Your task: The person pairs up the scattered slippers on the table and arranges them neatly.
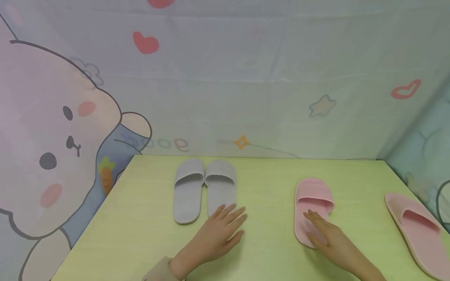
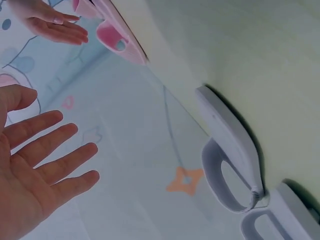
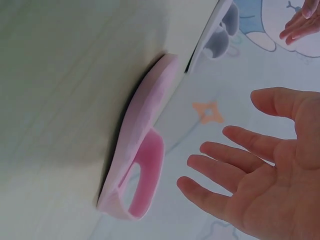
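Two grey slippers stand side by side at the back left of the table, a left one (image 1: 188, 201) and a right one (image 1: 220, 191), toes toward the backdrop. My left hand (image 1: 218, 236), fingers spread, hovers near the heel of the right grey slipper and hides part of it. A pink slipper (image 1: 307, 218) lies right of the middle, toe away from me. Over its heel end is my right hand (image 1: 334, 242), with fingers extended; the right wrist view shows a gap between that hand (image 3: 260, 170) and the slipper (image 3: 137, 125). Neither hand holds anything.
Another pink slipper (image 1: 422, 238) lies angled at the table's right edge. The pale yellow-green table (image 1: 267, 242) meets a printed cloth backdrop (image 1: 225, 97) with a cartoon animal, hearts and stars behind it. More cloth (image 1: 429, 148) hangs on the right.
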{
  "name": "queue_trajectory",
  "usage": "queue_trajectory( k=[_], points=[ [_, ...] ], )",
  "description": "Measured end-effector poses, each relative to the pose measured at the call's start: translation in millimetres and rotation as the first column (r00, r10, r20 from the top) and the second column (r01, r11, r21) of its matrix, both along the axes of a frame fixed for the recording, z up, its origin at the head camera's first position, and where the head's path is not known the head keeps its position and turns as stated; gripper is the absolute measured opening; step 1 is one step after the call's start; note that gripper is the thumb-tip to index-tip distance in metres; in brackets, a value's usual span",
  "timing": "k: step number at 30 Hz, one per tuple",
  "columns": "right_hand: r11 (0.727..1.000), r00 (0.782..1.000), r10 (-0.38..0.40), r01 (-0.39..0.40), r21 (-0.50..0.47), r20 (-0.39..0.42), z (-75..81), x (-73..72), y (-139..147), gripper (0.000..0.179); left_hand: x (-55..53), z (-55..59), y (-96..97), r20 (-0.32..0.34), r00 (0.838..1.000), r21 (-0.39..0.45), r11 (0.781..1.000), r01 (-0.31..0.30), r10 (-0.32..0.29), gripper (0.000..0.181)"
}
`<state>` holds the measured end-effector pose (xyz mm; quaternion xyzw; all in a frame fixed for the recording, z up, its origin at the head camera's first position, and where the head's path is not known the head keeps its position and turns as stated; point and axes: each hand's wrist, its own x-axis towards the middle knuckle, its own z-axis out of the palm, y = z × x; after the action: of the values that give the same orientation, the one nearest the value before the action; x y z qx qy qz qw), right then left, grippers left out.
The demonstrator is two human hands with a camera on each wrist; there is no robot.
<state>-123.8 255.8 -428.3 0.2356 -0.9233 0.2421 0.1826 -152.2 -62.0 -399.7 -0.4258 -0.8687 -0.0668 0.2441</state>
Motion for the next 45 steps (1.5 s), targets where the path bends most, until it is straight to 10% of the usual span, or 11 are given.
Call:
queue_trajectory(
  k=[14, 45],
  points=[
    [0.996, 0.996, -0.083, 0.083, 0.018, -0.024, -15.4, 12.8, 30.4, 0.049, -6.0, 3.4, 23.6, -0.058, 0.994, -0.002, 0.996, 0.09, -0.09, 0.035],
    [0.963, 0.965, -0.258, 0.253, 0.091, 0.048, -25.0, 22.6, 81.6, 0.045, -4.9, -13.3, 82.2, 0.103, 0.986, -0.264, 0.952, 0.153, -0.13, 0.039]
  ],
)
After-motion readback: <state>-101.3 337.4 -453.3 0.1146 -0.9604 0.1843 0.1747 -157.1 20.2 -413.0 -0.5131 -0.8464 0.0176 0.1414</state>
